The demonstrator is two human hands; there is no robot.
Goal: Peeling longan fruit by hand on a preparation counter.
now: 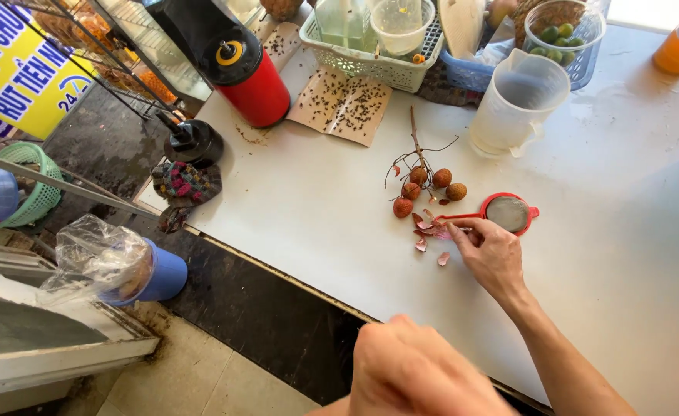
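Observation:
A twig of several brown-red lychees [424, 185] lies on the white table [316, 216]. Pink peel scraps [429, 231] are scattered just below it. A small red strainer [507, 213] lies to the right, its handle pointing left. My right hand [492, 256] reaches in from the lower right with its fingers bunched, and the fingertips rest on the peel scraps beside the strainer handle. I cannot tell whether they pinch a scrap. My left hand [413, 374] is close to the camera at the bottom edge, blurred and curled. What is inside it is hidden.
A clear plastic jug [518, 104], a pale basket of containers [370, 42], a blue basket and a tub of green fruit [563, 35] line the far side. A red-and-black bottle [251, 73] and speckled brown cards [342, 106] lie far left. The table edge drops to dark floor at left.

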